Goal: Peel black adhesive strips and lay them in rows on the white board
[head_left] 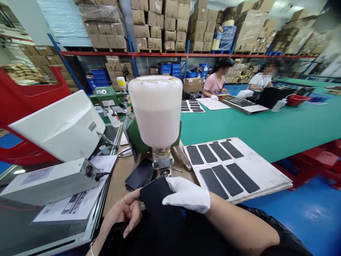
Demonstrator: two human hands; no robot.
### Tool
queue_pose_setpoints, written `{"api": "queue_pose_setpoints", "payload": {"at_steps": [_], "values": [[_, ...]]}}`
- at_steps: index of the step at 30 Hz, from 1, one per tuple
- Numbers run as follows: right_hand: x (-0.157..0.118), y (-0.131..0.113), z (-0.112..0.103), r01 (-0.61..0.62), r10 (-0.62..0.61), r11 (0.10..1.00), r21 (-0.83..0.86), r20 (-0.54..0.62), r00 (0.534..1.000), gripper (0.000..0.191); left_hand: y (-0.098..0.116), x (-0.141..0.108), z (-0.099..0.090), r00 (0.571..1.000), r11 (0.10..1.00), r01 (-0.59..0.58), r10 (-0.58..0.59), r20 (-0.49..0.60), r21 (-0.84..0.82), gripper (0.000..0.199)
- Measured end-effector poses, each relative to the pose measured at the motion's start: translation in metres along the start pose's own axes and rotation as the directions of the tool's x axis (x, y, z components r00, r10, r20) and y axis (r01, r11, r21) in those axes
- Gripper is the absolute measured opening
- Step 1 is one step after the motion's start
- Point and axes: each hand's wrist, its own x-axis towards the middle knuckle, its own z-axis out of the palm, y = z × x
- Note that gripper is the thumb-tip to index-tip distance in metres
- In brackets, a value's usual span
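**Item, held piece:** A flat black sheet [157,195] is held at chest level over the bench edge, its material not determinable, and is gripped between both hands.

**Hands:** The left hand [125,209] is bare, a metal bangle [92,249] being worn at its wrist; its curled fingers are closed against the sheet's left edge. The right hand [186,195] is covered by a white cotton glove [197,195] and is clasped over the sheet's upper right part.

**Adjacent items:** A stack of similar black sheets [140,174] is placed on a tan work surface [119,177], just beyond the held sheet. Directly ahead, a metal valve head [161,160] is mounted beneath a large white-filled reservoir bottle [156,110]. A white board [266,177] bearing seven dark strips [227,179] in two rows is laid to the right, near the gloved hand. A grey metal instrument box [50,181] is set to the left, on printed paper [76,206].

**Surroundings:** A green-topped bench [266,131] is extended ahead, where two seated co-workers [215,83] are positioned. Cartons [157,25] are stacked on racking behind them.
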Motion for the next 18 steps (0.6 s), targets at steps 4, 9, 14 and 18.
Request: {"api": "queue_pose_setpoints", "payload": {"at_steps": [4, 9, 14, 18], "values": [[-0.042, 0.002, -0.044, -0.005, -0.020, 0.988, -0.156, -0.156, 0.988, 0.038, -0.022, 0.030, -0.006, 0.963, 0.983, 0.183, -0.175, 0.207, -0.021, 0.051], [-0.113, -0.008, -0.141, -0.357, -0.035, 0.687, -0.633, -0.519, 0.854, 0.066, -0.035, 0.055, -0.012, 0.896, 0.925, 0.379, -0.375, 0.237, 0.029, 0.055], [-0.193, -0.022, -0.243, -0.794, 0.008, 0.349, -0.498, -0.845, 0.534, 0.076, -0.048, 0.067, -0.024, 0.799, 0.863, 0.500, -0.494, 0.342, 0.078, 0.056], [-0.225, -0.021, -0.278, -0.883, 0.076, 0.250, -0.398, -0.901, 0.427, 0.061, -0.059, 0.072, -0.028, 0.745, 0.813, 0.553, -0.581, 0.328, 0.182, 0.068]]}}
